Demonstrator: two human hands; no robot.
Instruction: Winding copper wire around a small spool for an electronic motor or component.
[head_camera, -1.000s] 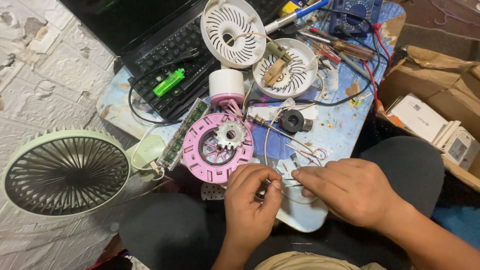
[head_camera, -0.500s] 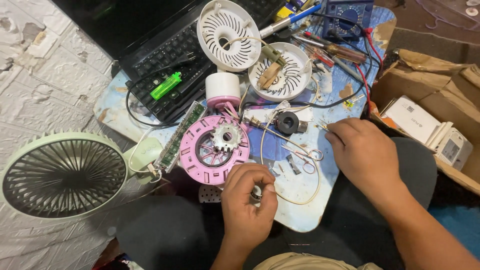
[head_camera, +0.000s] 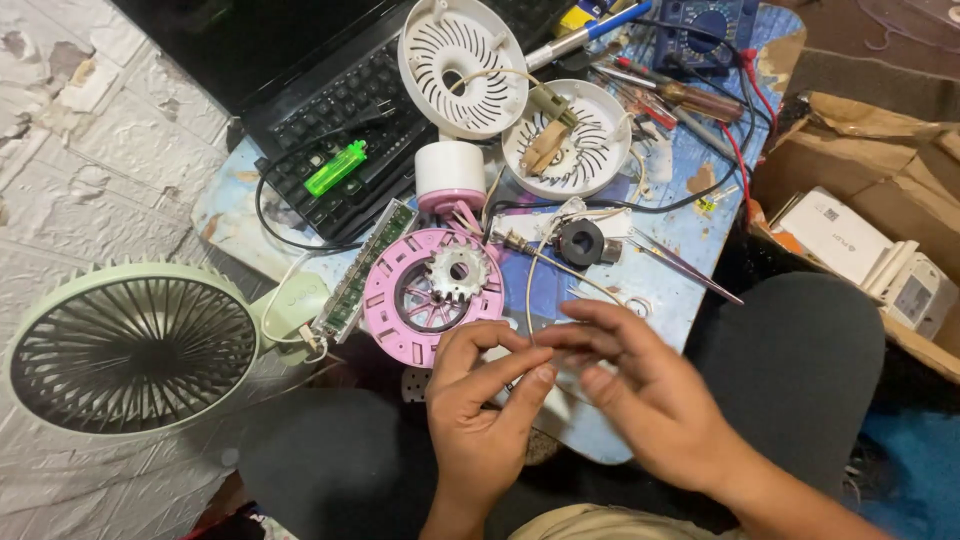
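Observation:
My left hand (head_camera: 480, 400) sits at the near edge of the small blue table (head_camera: 660, 290), thumb and fingers pinched on a thin pale wire (head_camera: 530, 290) that loops up toward a black ring part (head_camera: 580, 242). Blurred and with fingers spread, my right hand (head_camera: 650, 400) reaches in from the right, its fingertips meeting the left fingertips. It grips nothing I can make out. Just beyond my left hand lies a pink round fan frame (head_camera: 400, 300) with a white toothed core (head_camera: 458, 272).
A pale green fan (head_camera: 130, 345) lies on the left, with a green circuit strip (head_camera: 362, 270) beside it. Two white grilles (head_camera: 462, 65) (head_camera: 580, 140), a white cylinder (head_camera: 450, 175), tweezers (head_camera: 685, 265), screwdrivers (head_camera: 660, 95), a laptop keyboard (head_camera: 330, 130) with a green lighter (head_camera: 335, 168), and a cardboard box (head_camera: 870, 150) surround the work.
My right hand went out to the right side of the table, then came back to meet my left fingertips. My left hand stayed in place on the wire.

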